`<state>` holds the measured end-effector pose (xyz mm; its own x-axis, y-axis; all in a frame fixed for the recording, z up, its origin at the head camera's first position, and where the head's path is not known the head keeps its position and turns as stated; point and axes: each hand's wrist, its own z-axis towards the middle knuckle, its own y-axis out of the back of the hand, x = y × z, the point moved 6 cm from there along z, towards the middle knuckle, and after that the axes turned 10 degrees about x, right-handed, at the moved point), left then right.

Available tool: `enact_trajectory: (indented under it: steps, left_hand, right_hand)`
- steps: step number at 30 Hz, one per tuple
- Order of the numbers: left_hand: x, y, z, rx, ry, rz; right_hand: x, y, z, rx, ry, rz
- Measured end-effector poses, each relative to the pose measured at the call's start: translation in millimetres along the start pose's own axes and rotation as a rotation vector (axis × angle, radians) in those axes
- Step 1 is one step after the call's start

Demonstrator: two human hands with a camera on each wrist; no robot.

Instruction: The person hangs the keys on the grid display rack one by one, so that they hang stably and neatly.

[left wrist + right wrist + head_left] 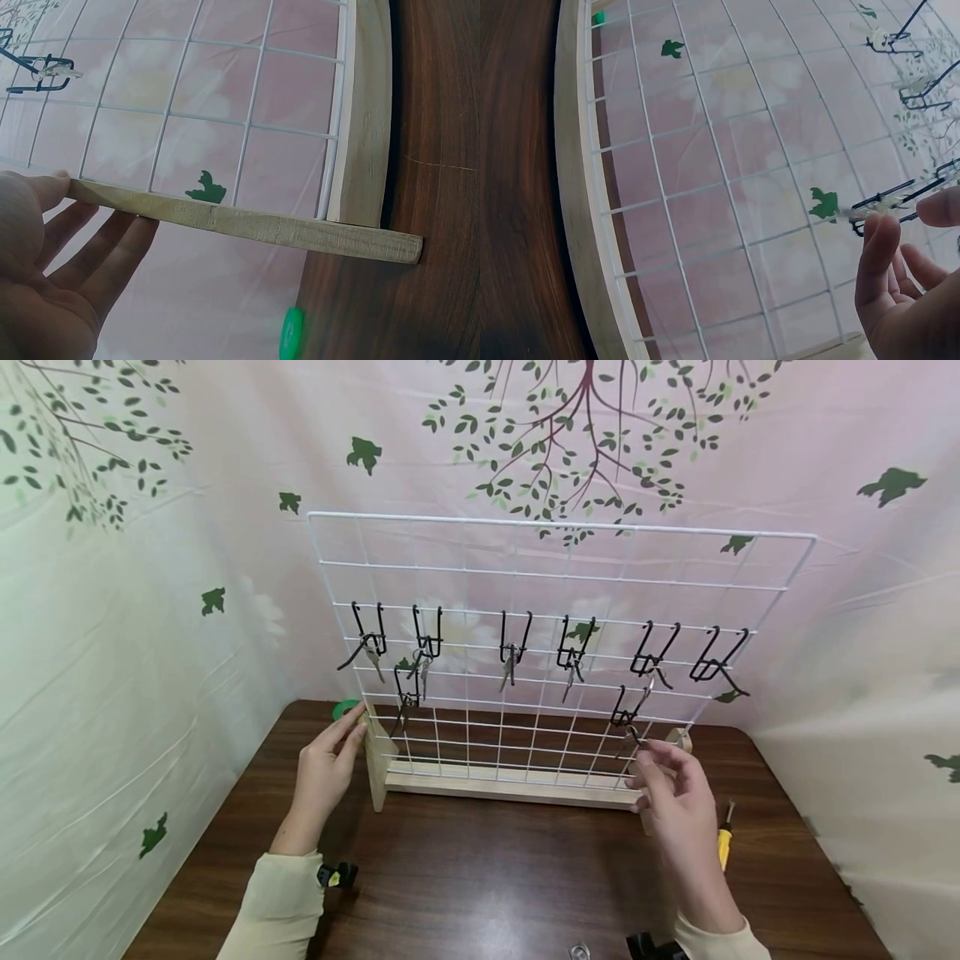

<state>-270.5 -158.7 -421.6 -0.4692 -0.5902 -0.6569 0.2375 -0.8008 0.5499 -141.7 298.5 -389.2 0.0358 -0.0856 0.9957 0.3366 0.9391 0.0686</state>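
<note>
Left hand (324, 768) flat, steadying rack post (372, 760); right hand (671, 785) pinched key (628, 739). I'd lift it gently off hook (624, 710).

Both forearms wear pale cream long sleeves (281, 902), cuffs ending at the wrists. A black strap-mounted camera unit (337, 875) sits beside the left cuff; hands bare.

Yellow-handled screwdriver (723, 845) on table (480, 877); green disc (346, 709) behind rack's left foot.
</note>
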Motion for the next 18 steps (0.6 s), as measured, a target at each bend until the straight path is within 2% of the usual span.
enact_trajectory:
  steps: [3, 9, 15, 18]
  left_hand:
    - [0.9, -0.7, -0.3, 0.005, 0.004, 0.0]
    - [1.3, -1.3, -0.9, 0.011, 0.007, 0.002]
    - [2.4, -1.6, -0.5, -0.001, -0.003, 0.006]
    - [2.3, -0.9, -0.9, -0.009, -0.006, 0.008]
  right_hand:
    - [1.9, 3.5, -13.1, -0.034, 0.028, -0.011]
    - [4.8, 6.6, -36.1, -0.05, 0.147, -0.226]
    - [-10.4, -0.3, -49.7, 0.053, 0.211, -0.485]
    - [-29.7, -5.8, -53.2, 0.169, 0.214, -0.599]
